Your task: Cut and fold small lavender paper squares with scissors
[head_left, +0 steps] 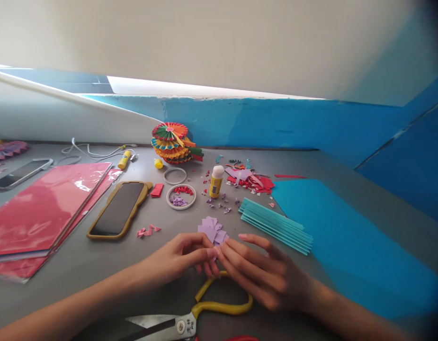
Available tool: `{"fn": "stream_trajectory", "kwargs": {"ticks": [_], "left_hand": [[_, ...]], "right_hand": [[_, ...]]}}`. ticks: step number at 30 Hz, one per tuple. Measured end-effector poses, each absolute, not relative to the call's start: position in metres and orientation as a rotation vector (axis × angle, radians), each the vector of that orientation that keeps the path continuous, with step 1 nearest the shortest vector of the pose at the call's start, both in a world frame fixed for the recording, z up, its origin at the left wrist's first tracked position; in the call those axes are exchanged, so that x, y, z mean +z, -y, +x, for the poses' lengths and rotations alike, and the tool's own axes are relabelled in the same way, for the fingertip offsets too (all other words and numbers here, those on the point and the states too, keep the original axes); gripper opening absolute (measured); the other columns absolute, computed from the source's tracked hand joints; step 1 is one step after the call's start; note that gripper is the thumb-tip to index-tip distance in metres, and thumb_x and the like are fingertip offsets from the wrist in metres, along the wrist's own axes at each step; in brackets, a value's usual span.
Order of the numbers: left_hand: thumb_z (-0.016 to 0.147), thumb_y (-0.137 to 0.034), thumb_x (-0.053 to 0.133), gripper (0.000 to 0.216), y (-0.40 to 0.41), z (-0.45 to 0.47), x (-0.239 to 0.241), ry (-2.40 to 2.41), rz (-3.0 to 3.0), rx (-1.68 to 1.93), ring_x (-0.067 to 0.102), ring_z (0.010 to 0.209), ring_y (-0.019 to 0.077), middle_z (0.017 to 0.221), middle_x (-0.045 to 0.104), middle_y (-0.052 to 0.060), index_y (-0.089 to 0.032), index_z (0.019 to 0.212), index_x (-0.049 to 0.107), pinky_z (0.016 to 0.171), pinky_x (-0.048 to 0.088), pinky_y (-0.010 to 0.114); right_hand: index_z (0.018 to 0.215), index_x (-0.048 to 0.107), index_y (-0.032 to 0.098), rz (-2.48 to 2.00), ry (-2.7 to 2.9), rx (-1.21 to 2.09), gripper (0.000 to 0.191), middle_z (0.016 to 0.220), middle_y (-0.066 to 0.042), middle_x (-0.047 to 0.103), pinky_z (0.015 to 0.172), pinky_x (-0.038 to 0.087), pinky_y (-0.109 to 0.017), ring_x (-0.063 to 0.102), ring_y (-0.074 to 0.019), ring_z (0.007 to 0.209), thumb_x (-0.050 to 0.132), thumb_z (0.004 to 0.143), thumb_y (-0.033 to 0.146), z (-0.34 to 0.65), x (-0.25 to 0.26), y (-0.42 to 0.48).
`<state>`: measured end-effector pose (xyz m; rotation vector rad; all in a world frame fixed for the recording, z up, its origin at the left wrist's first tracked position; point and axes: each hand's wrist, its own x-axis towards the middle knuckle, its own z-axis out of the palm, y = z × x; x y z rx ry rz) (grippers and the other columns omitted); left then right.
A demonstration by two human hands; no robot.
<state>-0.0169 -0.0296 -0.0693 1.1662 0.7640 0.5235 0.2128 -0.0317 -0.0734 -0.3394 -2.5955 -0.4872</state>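
Observation:
My left hand (192,255) and my right hand (264,270) meet at the fingertips in the middle of the desk. Between them they pinch a small lilac paper piece (216,253), mostly hidden by the fingers. Just beyond lies a loose pile of lilac paper squares (211,227). Yellow-handled scissors (222,305) rest below my hands, their blades pointing left. An uncapped glue stick (216,182) stands upright behind the pile, with small folded purple bits (224,207) around it.
A phone in a brown case (117,208) and red paper packs (44,208) lie left. Pleated teal paper (275,225) and a blue sheet (346,237) lie right. Behind are a tape ring (181,196) holding paper bits, red scraps (250,180) and a pleated paper ornament (172,144).

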Motion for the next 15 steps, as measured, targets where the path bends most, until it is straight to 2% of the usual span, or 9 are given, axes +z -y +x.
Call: {"fn": "stream_trajectory", "kwargs": {"ticks": [3,5,8,10,12,15], "left_hand": [[0.087,-0.039,0.06,0.026,0.03,-0.018,-0.072,-0.729,1.131,0.536,0.062,0.078,0.0148,0.085,0.069,0.007,-0.013,0.09,0.061,0.075,0.044,0.026],[0.086,-0.039,0.061,0.027,0.03,-0.018,-0.074,-0.724,1.101,0.549,0.063,0.079,0.0154,0.087,0.07,0.008,-0.013,0.09,0.061,0.076,0.044,0.026],[0.085,-0.039,0.063,0.026,0.031,-0.016,-0.075,-0.733,1.094,0.566,0.064,0.079,0.0158,0.086,0.071,0.009,-0.013,0.088,0.061,0.075,0.045,0.026],[0.085,-0.039,0.063,0.027,0.033,-0.014,-0.075,-0.745,1.102,0.574,0.064,0.078,0.016,0.084,0.071,0.009,-0.012,0.086,0.06,0.074,0.045,0.026],[0.085,-0.04,0.063,0.027,0.035,-0.012,-0.075,-0.76,1.122,0.579,0.064,0.077,0.0163,0.083,0.07,0.009,-0.013,0.086,0.06,0.074,0.045,0.027],[0.086,-0.04,0.061,0.028,0.037,-0.011,-0.076,-0.762,1.167,0.582,0.063,0.077,0.0168,0.082,0.07,0.008,-0.013,0.09,0.06,0.074,0.046,0.028]], "right_hand": [[0.113,0.064,0.009,-0.33,2.589,-0.48,0.026,0.112,-0.007,0.07,0.102,0.039,-0.039,0.056,-0.0208,0.115,0.044,0.097,0.011,0.215,-0.075,0.026],[0.119,0.059,0.009,-0.331,2.582,-0.443,0.028,0.117,-0.008,0.067,0.102,0.038,-0.04,0.053,-0.0211,0.119,0.041,0.098,0.011,0.217,-0.077,0.02],[0.124,0.049,0.008,-0.512,2.477,-0.212,0.029,0.117,-0.013,0.062,0.095,0.04,-0.043,0.052,-0.0227,0.113,0.036,0.098,0.012,0.216,-0.079,0.012],[0.11,0.052,0.012,-0.724,2.401,0.079,0.021,0.105,-0.012,0.061,0.086,0.042,-0.042,0.054,-0.0225,0.099,0.035,0.099,0.017,0.211,-0.076,0.013],[0.091,0.052,0.018,-0.869,2.419,0.397,0.023,0.091,-0.006,0.059,0.081,0.04,-0.039,0.053,-0.0196,0.086,0.03,0.1,0.018,0.204,-0.072,0.019],[0.084,0.048,0.019,-0.978,2.423,0.672,0.021,0.086,-0.002,0.056,0.077,0.039,-0.035,0.05,-0.0177,0.08,0.034,0.1,0.019,0.193,-0.066,0.03]]}}
